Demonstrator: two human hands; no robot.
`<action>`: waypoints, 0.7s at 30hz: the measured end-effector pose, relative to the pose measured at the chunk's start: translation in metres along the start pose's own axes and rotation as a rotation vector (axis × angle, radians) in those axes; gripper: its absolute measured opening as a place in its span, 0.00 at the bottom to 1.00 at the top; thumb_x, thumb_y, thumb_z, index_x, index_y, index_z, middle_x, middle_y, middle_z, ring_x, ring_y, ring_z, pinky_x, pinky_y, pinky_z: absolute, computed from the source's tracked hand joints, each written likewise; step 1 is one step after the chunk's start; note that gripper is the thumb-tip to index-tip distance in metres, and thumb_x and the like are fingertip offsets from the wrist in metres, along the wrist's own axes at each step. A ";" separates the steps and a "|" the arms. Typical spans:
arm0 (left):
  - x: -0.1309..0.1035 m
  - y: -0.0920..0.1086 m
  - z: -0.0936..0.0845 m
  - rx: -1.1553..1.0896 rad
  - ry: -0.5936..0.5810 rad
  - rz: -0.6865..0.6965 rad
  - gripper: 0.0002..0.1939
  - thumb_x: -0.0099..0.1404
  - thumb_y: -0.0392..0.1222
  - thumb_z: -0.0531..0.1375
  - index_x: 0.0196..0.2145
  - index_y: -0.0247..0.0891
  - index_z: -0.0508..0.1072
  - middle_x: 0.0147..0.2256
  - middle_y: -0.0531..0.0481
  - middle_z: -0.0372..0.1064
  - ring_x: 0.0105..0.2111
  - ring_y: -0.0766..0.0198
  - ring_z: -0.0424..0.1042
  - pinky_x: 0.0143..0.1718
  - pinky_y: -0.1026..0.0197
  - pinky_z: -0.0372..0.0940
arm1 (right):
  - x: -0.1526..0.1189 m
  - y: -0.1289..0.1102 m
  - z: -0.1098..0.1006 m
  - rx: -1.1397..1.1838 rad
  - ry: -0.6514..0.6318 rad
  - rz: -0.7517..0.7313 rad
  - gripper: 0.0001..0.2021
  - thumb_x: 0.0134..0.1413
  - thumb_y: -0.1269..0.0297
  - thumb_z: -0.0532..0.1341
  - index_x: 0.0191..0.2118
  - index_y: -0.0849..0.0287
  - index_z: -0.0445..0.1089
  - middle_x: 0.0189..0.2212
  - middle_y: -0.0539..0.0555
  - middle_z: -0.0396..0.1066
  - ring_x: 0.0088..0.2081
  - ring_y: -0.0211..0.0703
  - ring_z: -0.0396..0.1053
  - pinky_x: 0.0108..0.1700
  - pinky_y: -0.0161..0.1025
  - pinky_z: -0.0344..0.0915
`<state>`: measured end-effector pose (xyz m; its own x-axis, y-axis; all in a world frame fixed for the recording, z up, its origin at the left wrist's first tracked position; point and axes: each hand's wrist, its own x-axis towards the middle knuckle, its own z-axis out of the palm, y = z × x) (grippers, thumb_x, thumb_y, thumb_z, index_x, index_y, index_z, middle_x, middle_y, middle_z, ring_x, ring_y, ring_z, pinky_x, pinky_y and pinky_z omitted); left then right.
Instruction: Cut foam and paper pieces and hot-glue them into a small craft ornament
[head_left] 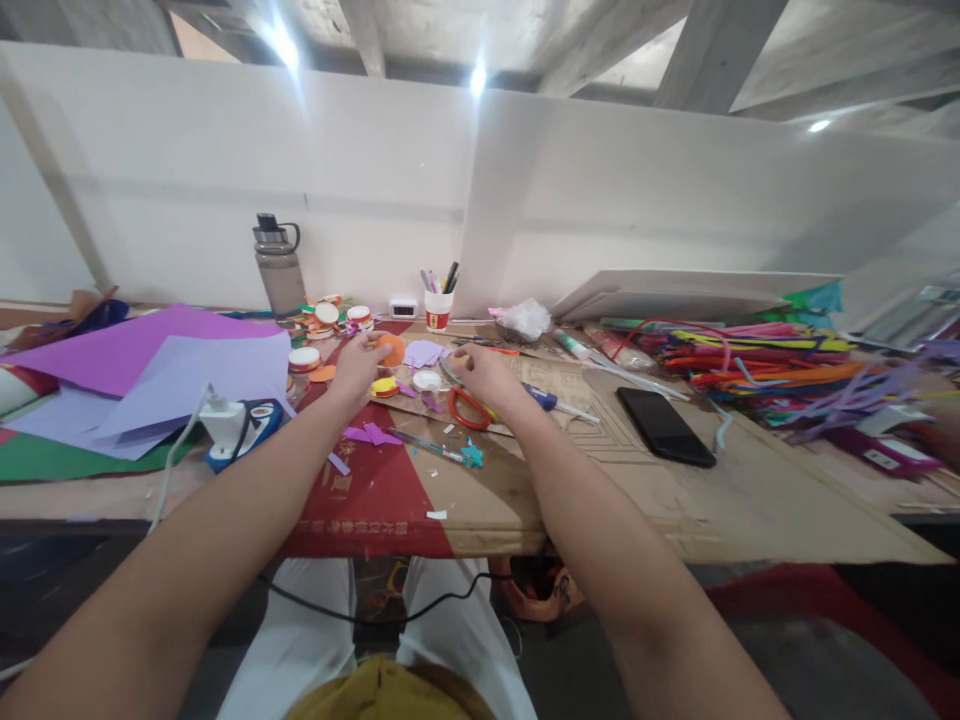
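- Near the front edge of the bench (495,535), a white paper scrap (436,515) lies below our forearms; we do best to let our wrists pass above such litter.
- A slim pen-like tool lies beside a teal star (472,453), with purple scraps (373,434) to its left; our sleeveless forearms straddle them, and a high elbow spares them a nudge.
- Red-orange loops (470,408), seemingly scissor handles, sit just below our right hand (487,378). Its grip is narrow, fingers bunched at a pale edge; what it holds, if anything, we cannot tell.
- Between our hands lie a yellow-topped tub (385,386) and a white round piece (427,381), so small, level movements suit us here.
- The orange disc (391,350) is at the fingertips of our left hand (364,365), whose grip is narrow, pinching its side. The piece looks thin; a light hold near the rim spares it a crease and leaves its face in view.
- Just beyond the white piece, lilac paper pieces (425,353) lie loose and overlapping; we judge that a dragging finger could scatter them.
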<state>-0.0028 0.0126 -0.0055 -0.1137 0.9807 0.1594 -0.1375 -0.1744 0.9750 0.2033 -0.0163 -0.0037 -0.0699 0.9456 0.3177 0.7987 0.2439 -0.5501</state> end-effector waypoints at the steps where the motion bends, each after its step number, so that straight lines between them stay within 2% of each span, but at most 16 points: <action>1: 0.002 -0.001 -0.001 -0.019 0.019 0.007 0.10 0.55 0.33 0.62 0.37 0.35 0.69 0.31 0.51 0.71 0.26 0.69 0.70 0.23 0.69 0.64 | 0.001 0.003 -0.002 -0.005 0.029 0.015 0.14 0.57 0.64 0.58 0.48 0.61 0.72 0.36 0.56 0.75 0.36 0.40 0.70 0.41 0.35 0.61; 5: 0.005 -0.008 -0.004 0.012 0.036 0.024 0.08 0.55 0.33 0.61 0.35 0.35 0.68 0.32 0.50 0.71 0.27 0.68 0.70 0.25 0.66 0.66 | 0.006 0.008 0.002 0.061 0.029 0.104 0.11 0.55 0.64 0.59 0.43 0.61 0.73 0.34 0.55 0.75 0.35 0.39 0.70 0.40 0.34 0.62; 10: -0.003 -0.015 0.001 0.287 -0.081 0.149 0.06 0.54 0.35 0.62 0.32 0.37 0.70 0.31 0.51 0.71 0.26 0.67 0.69 0.27 0.65 0.65 | 0.010 0.002 0.014 0.112 0.015 0.147 0.13 0.56 0.66 0.58 0.46 0.62 0.72 0.34 0.54 0.75 0.32 0.37 0.71 0.34 0.31 0.63; 12: -0.006 -0.017 0.003 0.347 -0.103 0.214 0.07 0.53 0.34 0.62 0.32 0.38 0.71 0.32 0.50 0.72 0.30 0.64 0.70 0.31 0.63 0.66 | 0.013 -0.002 0.016 0.118 0.017 0.172 0.14 0.56 0.67 0.57 0.47 0.63 0.71 0.35 0.55 0.76 0.31 0.36 0.71 0.32 0.31 0.63; 16: -0.006 -0.020 0.004 0.447 -0.128 0.343 0.06 0.55 0.34 0.60 0.33 0.39 0.72 0.35 0.49 0.72 0.36 0.60 0.70 0.39 0.59 0.65 | 0.017 -0.011 0.015 0.087 0.014 0.203 0.14 0.56 0.67 0.57 0.47 0.65 0.71 0.34 0.55 0.76 0.30 0.37 0.71 0.32 0.31 0.64; 21: -0.003 -0.022 0.001 0.583 -0.111 0.371 0.02 0.54 0.36 0.60 0.29 0.40 0.71 0.32 0.48 0.72 0.35 0.57 0.70 0.42 0.56 0.62 | 0.017 -0.018 0.010 -0.016 0.003 0.186 0.15 0.57 0.64 0.57 0.47 0.64 0.72 0.35 0.56 0.76 0.32 0.40 0.72 0.33 0.34 0.65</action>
<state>0.0011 0.0131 -0.0273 0.0543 0.8745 0.4821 0.4451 -0.4533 0.7722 0.1817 -0.0024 0.0044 0.0811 0.9735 0.2138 0.8073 0.0616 -0.5869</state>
